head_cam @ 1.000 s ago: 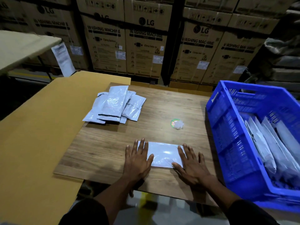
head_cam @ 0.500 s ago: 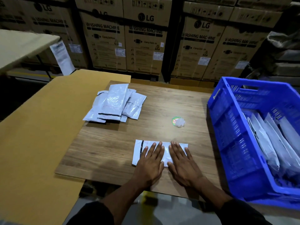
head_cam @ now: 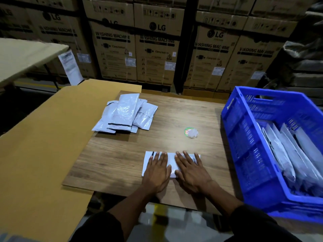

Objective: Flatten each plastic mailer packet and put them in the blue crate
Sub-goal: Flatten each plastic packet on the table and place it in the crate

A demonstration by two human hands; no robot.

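Mid-flatten right now. Left hand [head_cam: 156, 173] and right hand [head_cam: 192, 172] both palm-down on one mailer [head_cam: 172, 163], fingers [head_cam: 187, 157] straight and spread, pressing rather than gripping anything. Mailer lying flat near the front edge of the wooden surface [head_cam: 122, 159], with the blue crate [head_cam: 244, 154] just off to the right.

To do this bit well, probably best to:
- press with flat palms, not fingertips, so no dents or new creases
- sweep outward from the middle toward both short ends, pushing trapped air out the open end
- keep one hand anchoring so the slippery plastic doesn't skate across the wood
- check the corners last, since those tend to curl back up
- slide it toward the edge to pick it up instead of clawing at it, so no re-crumpling

Mailer itself: pale grey-white plastic, rectangular, lying longways left to right, dark strip visible near the left end next to the left hand's fingers. Already looks pretty flat, hardly any puffiness showing between the hands, though the middle is mostly covered so hard to be sure.

Pile of mailers [head_cam: 125, 114] waiting further back on the left, glossy, wrinkled and overlapping, top one with a dark band along its near end. Several done ones leaning on edge inside the crate. So roughly partway through, plenty left.
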